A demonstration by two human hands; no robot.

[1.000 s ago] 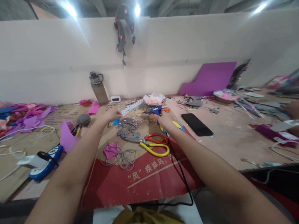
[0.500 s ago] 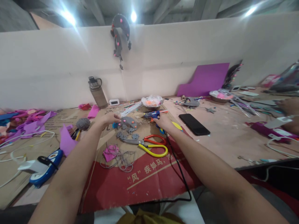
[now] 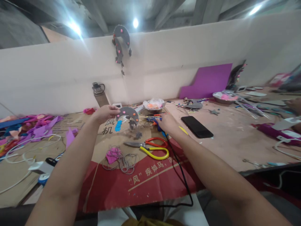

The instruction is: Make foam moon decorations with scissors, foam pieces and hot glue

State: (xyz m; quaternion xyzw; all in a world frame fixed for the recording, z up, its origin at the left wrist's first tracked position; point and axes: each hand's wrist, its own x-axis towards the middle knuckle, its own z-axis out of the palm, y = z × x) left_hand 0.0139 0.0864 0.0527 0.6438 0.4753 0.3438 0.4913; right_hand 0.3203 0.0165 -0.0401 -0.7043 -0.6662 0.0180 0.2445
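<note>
My left hand [image 3: 107, 113] pinches the left end of a grey felt crescent moon [image 3: 128, 113] dotted with pink and orange beads. Small grey stars [image 3: 132, 124] dangle below the moon, blurred. Beside them a bright blue piece [image 3: 118, 125] lies on the cardboard. My right hand [image 3: 168, 122] is wrapped round a blue glue gun [image 3: 158, 121], whose nozzle points left toward the moon; a black cord [image 3: 180, 164] trails from it. Nearer to me lie scissors [image 3: 143, 146] with red and yellow handles, and a loose tangle of grey cord [image 3: 128, 161] over a pink scrap [image 3: 113, 155].
Behind the hands stands a metal bowl [image 3: 154, 110] with plastic wrapping in it. A black phone [image 3: 197, 126] lies at the right, a bottle [image 3: 100, 94] at the back left. Felt scraps [image 3: 35, 130] crowd the left. Another person's hand [image 3: 293, 105] shows at the far right.
My left hand has lifted the moon up off the cardboard, and its stars hang beneath it. The blue piece shows more fully. My right hand keeps the glue gun in about the same place.
</note>
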